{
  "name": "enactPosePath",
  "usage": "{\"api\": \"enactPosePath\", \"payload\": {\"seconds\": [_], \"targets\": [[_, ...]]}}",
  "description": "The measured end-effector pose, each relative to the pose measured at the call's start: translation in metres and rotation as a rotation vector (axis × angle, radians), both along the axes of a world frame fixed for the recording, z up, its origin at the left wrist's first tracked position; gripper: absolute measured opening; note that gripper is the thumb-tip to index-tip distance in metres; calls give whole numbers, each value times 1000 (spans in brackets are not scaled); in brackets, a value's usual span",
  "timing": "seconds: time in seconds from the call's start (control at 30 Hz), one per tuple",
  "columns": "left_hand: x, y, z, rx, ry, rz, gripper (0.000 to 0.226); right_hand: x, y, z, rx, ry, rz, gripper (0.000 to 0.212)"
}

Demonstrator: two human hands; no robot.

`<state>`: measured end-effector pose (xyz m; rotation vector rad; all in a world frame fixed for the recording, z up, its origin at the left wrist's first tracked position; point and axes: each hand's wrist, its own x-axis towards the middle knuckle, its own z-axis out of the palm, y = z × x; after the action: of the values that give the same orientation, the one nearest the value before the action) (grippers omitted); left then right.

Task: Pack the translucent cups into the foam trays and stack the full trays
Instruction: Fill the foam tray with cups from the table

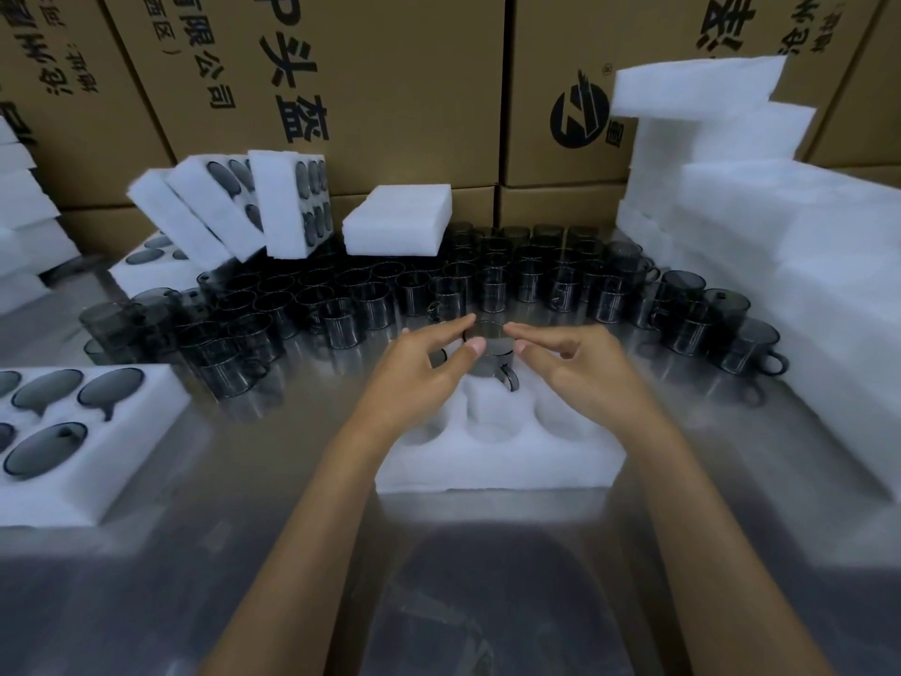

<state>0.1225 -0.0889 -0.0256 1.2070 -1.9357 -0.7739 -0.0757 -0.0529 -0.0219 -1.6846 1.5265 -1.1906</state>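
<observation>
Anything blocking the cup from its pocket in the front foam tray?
Nothing visible. The cup sits at the back-middle pocket of the foam tray, with the left hand and right hand at its sides. Whether it is fully seated is unclear. The near pockets show empty.
</observation>
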Motion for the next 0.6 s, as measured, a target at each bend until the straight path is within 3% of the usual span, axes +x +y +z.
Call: {"api": "enactPosePath", "payload": {"seconds": [0.17, 0.33, 0.6], "targets": [[1, -5, -4, 30, 20, 25, 42, 6, -2, -4, -16, 106, -36, 24], [-1, -10, -9, -75, -247, 45, 44, 7, -6, -8, 71, 323, -118, 24], [-2, -17, -16, -76, -410, 92, 42, 9, -8, -6, 200, 362, -113, 23]]}}
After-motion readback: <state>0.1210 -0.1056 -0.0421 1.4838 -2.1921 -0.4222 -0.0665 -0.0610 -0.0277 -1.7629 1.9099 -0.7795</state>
